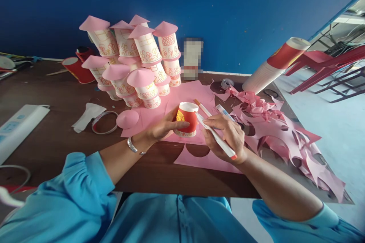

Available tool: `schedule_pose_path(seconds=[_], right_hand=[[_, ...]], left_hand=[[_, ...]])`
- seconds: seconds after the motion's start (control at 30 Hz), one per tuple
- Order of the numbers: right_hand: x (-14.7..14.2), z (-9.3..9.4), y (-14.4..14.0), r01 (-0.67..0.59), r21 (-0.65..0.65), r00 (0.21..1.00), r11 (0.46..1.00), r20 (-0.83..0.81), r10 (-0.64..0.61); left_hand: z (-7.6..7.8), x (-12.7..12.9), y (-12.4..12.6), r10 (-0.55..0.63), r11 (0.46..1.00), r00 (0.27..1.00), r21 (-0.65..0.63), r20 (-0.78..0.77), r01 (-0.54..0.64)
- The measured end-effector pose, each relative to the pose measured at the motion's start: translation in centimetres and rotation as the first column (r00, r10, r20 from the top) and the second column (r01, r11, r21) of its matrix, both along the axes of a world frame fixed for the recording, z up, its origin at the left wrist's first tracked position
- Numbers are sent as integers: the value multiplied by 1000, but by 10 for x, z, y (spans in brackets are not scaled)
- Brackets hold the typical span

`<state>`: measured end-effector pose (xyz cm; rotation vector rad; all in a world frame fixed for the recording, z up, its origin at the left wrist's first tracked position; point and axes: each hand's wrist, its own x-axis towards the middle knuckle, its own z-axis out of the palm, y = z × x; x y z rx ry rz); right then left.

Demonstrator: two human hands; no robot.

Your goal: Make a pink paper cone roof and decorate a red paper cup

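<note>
My left hand [168,124] is wrapped round a red paper cup [191,117] with a yellow pattern and a white top. In my right hand [226,131] is a white marker pen [219,142] with an orange-red end, its tip close to the cup's upper right side; whether it touches I cannot tell. Beneath both hands lie pink paper sheets [155,115]. Just beyond my right hand are another marker [203,108] and a glue stick [224,112]. A cut pink paper strip [205,160] lies nearer to me.
Several paper-cup towers with pink cone roofs [141,78] stand at the back. A pink cone [127,119], a tape roll [104,122] and a power strip [21,129] lie left. Right are pink scraps [285,133] and a tall leaning cup stack [270,70].
</note>
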<state>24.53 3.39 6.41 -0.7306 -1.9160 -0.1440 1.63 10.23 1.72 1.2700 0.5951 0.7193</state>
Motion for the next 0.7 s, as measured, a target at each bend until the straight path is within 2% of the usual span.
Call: schedule_pose_path(seconds=[0.13,0.33,0.53,0.7], right_hand=[[-1,0,0,-15,-8,1000,1000,-5,15],[-2,1,0,-9,-1,1000,1000,5,9],[-1,0,-1,-13,-18,1000,1000,-5,13],[0,0,-1,9,-22,1000,1000,9,-9]], left_hand=[[-4,1,0,-17,999,1000,-42,8,17],[3,6,-2,-38,996,999,-77,25,40],[0,4,-2,-35,998,999,-56,20,36],[7,6,-4,-33,995,999,-90,12,34]])
